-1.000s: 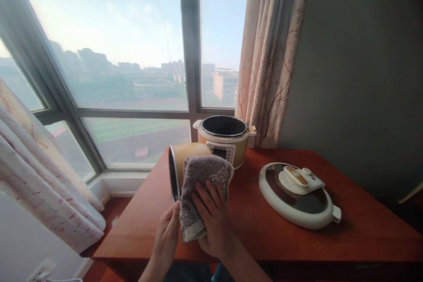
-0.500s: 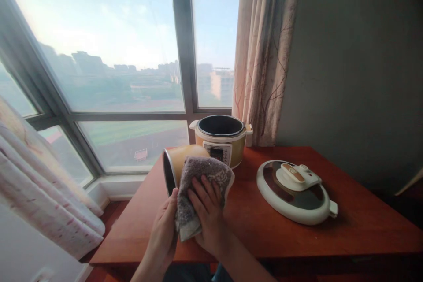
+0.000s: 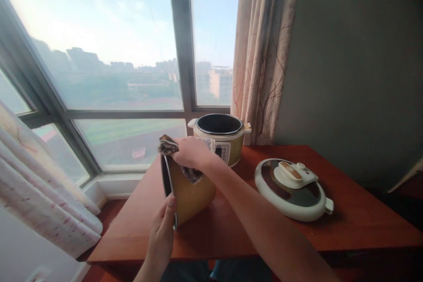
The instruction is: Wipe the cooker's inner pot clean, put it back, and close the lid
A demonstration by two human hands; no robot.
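While the left hand (image 3: 161, 233) comes up from the bottom of the frame, its thumb presses on the rim of the yellow pot (image 3: 188, 189) and its fingers go out of sight behind the rim, so its grip is closed on the pot. That pot sits just left of the middle of the frame. It is tipped on its side, with its dark open mouth facing left and its round bottom facing right. Its lower side looks to rest on the red worktop (image 3: 346, 220).

From the lower right of the frame, the right arm stretches long and straight across to the pot. The right hand (image 3: 190, 152) lies over the top edge of the pot with its fingers curled down. Its grip is clenched on a grey cloth (image 3: 167, 144). One bunch of the cloth pokes out to the left of the hand, and another bit hangs under the hand against the pot's yellow side.

Just behind the pot stands a cooker (image 3: 220, 136) with no lid on, so its dark inside shows. A round white lid (image 3: 292, 187) lies flat on the worktop at the right, well apart from both hands. A big window (image 3: 109, 66) fills the upper left of the frame, and a curtain (image 3: 264, 53) hangs beside it behind the cooker.
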